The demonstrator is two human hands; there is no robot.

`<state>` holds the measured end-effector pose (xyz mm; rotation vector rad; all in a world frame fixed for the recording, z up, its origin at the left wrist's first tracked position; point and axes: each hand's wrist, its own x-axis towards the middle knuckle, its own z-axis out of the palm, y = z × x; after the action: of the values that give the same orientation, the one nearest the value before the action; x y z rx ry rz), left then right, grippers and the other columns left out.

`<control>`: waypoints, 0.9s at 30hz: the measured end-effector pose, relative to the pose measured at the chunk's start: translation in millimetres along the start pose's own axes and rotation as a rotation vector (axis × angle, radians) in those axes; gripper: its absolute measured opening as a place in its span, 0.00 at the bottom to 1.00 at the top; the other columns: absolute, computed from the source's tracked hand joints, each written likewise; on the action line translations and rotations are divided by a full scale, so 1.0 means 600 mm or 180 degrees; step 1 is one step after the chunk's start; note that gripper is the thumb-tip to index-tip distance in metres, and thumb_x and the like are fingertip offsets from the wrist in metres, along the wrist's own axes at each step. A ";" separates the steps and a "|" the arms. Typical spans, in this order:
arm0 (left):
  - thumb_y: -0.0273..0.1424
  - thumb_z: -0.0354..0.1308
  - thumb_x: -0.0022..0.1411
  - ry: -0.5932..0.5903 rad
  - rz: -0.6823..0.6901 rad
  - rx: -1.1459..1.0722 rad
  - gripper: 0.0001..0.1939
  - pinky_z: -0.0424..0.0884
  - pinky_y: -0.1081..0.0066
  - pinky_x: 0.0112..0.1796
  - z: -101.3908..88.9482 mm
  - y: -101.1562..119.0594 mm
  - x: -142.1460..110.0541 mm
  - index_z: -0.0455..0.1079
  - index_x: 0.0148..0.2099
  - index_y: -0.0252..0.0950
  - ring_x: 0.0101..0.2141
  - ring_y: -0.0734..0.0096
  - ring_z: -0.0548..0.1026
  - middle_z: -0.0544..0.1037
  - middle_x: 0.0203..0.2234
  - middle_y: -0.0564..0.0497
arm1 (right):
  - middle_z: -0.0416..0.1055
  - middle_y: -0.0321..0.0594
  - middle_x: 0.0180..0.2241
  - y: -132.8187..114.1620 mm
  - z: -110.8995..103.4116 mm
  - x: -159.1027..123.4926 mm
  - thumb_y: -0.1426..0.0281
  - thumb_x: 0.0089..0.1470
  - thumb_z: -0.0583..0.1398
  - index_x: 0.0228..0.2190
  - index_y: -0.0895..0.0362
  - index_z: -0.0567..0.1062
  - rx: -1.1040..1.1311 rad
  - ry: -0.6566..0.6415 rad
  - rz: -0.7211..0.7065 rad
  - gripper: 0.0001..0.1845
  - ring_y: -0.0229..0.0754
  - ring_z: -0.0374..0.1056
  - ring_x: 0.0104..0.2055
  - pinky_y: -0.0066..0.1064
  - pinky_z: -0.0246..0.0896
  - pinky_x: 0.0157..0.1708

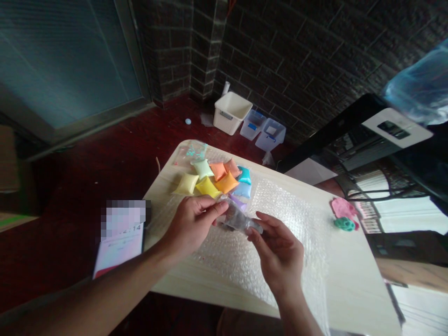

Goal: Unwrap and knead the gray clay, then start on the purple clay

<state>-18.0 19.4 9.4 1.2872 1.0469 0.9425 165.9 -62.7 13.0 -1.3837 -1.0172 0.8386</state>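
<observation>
A small grey packet in clear plastic [236,218] is stretched between my two hands above the table. My left hand [194,219] pinches its left end between thumb and fingers. My right hand [278,249] grips the narrow right end with thumb and fingertips. What lies inside the packet is not clear. Just beyond sit several pillow-shaped colored packets, among them a yellow packet [207,187], an orange packet [227,182], a pale green packet [202,169] and a blue packet [244,175]. A purple packet [238,201] is partly hidden behind the grey one.
Bubble wrap [290,219] covers much of the light wooden table [364,280]. Pink clay-like lumps [343,207] and a green lump [345,224] lie at the right. A phone [121,242] is at the left edge. A white bin [231,114] and clear boxes [271,134] stand on the floor.
</observation>
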 end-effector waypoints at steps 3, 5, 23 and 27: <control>0.40 0.61 0.65 -0.0136 -0.0142 -0.0291 0.16 0.67 0.69 0.29 0.001 -0.001 0.002 0.79 0.28 0.38 0.26 0.69 0.72 0.77 0.21 0.52 | 0.87 0.42 0.40 0.002 -0.006 0.004 0.70 0.53 0.74 0.44 0.50 0.84 0.0007 0.0026 -0.0030 0.16 0.47 0.84 0.39 0.36 0.84 0.38; 0.39 0.63 0.63 -0.0183 -0.0276 -0.0496 0.14 0.70 0.68 0.30 0.004 -0.003 0.004 0.80 0.29 0.38 0.26 0.69 0.73 0.79 0.23 0.51 | 0.87 0.42 0.41 0.005 -0.010 0.007 0.70 0.53 0.74 0.44 0.50 0.84 0.0022 0.0023 -0.0070 0.16 0.48 0.85 0.41 0.38 0.84 0.40; 0.38 0.60 0.68 -0.0515 -0.0004 0.0092 0.15 0.69 0.68 0.31 -0.003 -0.013 0.009 0.82 0.32 0.37 0.28 0.65 0.77 0.83 0.25 0.48 | 0.86 0.42 0.40 0.007 -0.022 0.015 0.70 0.55 0.74 0.44 0.49 0.85 0.0083 -0.0070 -0.0160 0.14 0.45 0.83 0.42 0.36 0.82 0.44; 0.36 0.66 0.61 -0.0560 -0.0243 -0.0157 0.09 0.71 0.68 0.33 -0.002 -0.019 0.010 0.82 0.33 0.37 0.30 0.65 0.79 0.85 0.29 0.47 | 0.86 0.43 0.40 0.008 -0.022 0.014 0.70 0.56 0.73 0.43 0.50 0.85 -0.0043 -0.0032 -0.0246 0.12 0.47 0.83 0.42 0.37 0.82 0.44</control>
<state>-17.9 24.6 -2.2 1.2564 0.9240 0.7780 181.7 -59.5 9.9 -1.3443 -1.0790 0.7835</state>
